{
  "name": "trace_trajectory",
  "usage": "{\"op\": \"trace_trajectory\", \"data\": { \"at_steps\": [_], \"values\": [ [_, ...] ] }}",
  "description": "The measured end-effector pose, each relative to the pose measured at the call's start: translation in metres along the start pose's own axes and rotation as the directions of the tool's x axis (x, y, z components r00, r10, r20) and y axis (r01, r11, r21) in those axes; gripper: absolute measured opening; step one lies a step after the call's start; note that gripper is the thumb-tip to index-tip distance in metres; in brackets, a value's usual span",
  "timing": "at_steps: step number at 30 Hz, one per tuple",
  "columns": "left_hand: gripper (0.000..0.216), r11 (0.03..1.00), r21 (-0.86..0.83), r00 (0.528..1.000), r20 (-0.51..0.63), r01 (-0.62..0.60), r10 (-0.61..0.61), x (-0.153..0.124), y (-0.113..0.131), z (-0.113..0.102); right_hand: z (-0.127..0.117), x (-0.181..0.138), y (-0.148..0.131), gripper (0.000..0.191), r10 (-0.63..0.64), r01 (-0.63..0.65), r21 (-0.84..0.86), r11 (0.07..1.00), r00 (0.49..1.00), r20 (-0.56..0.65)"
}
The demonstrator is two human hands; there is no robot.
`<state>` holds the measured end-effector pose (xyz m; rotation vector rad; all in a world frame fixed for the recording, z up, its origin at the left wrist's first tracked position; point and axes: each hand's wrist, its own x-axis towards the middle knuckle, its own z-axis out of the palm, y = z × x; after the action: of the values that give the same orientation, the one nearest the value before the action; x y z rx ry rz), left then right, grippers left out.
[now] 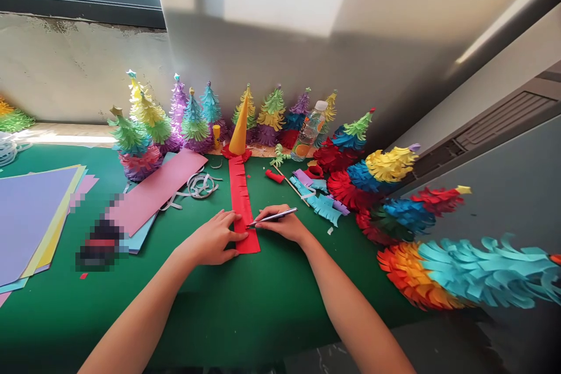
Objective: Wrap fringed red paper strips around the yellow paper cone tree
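A long red paper strip [241, 193] with slits along its edge lies on the green tabletop, running away from me. My left hand [218, 239] rests on its near part, fingers spread and pressing the paper down. In my right hand [280, 224] is a slim silver pen [276, 215], pinched between the fingers, its tip at the strip's right edge. The far end of the strip reaches a yellow paper cone [239, 131], which stands upright with a red fringe around its base.
Several fringed paper trees [193, 123] line the back and right side. A plastic bottle [309, 131] stands among them. Pink paper [162, 187], a white ribbon coil [201, 185] and paper sheets [35, 216] lie leftward. Blue fringed scraps [322, 207] and a thin stick [291, 184] lie rightward.
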<state>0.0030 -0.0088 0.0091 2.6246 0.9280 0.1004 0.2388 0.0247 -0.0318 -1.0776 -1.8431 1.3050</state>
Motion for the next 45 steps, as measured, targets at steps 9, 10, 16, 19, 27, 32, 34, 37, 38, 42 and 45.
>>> {"op": "trace_trajectory", "data": {
  "at_steps": [9, 10, 16, 19, 27, 32, 34, 37, 38, 42, 45],
  "values": [
    [0.049, 1.000, -0.004, 0.998, 0.056, 0.020, -0.020, -0.002, -0.005, 0.003, -0.001, -0.001, -0.004, 0.019, 0.021, -0.020, 0.021, 1.000, 0.997, -0.078],
    [0.050, 1.000, -0.009, 0.998, 0.063, 0.020, -0.019, -0.002, -0.005, 0.002, -0.002, -0.001, -0.004, 0.020, 0.023, -0.020, 0.033, 0.999, 0.995, -0.095],
    [0.054, 0.999, -0.039, 0.993, 0.114, 0.030, -0.025, -0.004, -0.005, -0.001, 0.001, -0.002, -0.001, 0.024, 0.028, -0.028, 0.004, 1.000, 0.999, -0.023],
    [0.057, 0.998, -0.044, 0.991, 0.132, 0.036, -0.030, -0.004, -0.004, -0.002, 0.003, -0.002, -0.001, 0.023, 0.007, -0.007, -0.016, 1.000, 1.000, 0.003],
    [0.059, 0.998, -0.051, 0.988, 0.154, 0.040, -0.032, -0.004, -0.004, -0.003, 0.005, -0.003, 0.000, 0.023, -0.016, 0.017, -0.044, 0.999, 1.000, 0.025],
    [0.059, 0.998, -0.058, 0.989, 0.145, 0.038, -0.029, -0.004, -0.003, -0.003, 0.006, -0.002, -0.001, 0.024, -0.020, 0.022, -0.049, 0.999, 0.999, 0.037],
    [0.058, 0.998, -0.057, 0.990, 0.141, 0.041, -0.032, -0.004, -0.003, -0.003, 0.005, -0.003, -0.002, 0.024, -0.023, 0.025, -0.050, 0.998, 0.999, 0.041],
    [0.057, 0.997, -0.059, 0.991, 0.131, 0.043, -0.035, -0.004, -0.003, -0.002, 0.006, -0.003, -0.002, 0.024, -0.041, 0.044, -0.069, 0.997, 0.998, 0.044],
    [0.056, 0.997, -0.060, 0.991, 0.128, 0.044, -0.036, -0.004, -0.003, -0.002, 0.007, -0.003, -0.002, 0.024, -0.054, 0.057, -0.080, 0.995, 0.998, 0.044],
    [0.050, 0.998, -0.047, 0.992, 0.117, 0.052, -0.047, -0.003, -0.001, -0.002, 0.008, -0.005, -0.005, 0.022, -0.123, 0.128, -0.142, 0.982, 0.991, 0.048],
    [0.045, 0.998, -0.025, 0.991, 0.118, 0.063, -0.059, -0.002, 0.000, -0.003, 0.000, -0.009, -0.009, 0.019, -0.153, 0.164, -0.190, 0.968, 0.986, 0.072]
  ]
}}
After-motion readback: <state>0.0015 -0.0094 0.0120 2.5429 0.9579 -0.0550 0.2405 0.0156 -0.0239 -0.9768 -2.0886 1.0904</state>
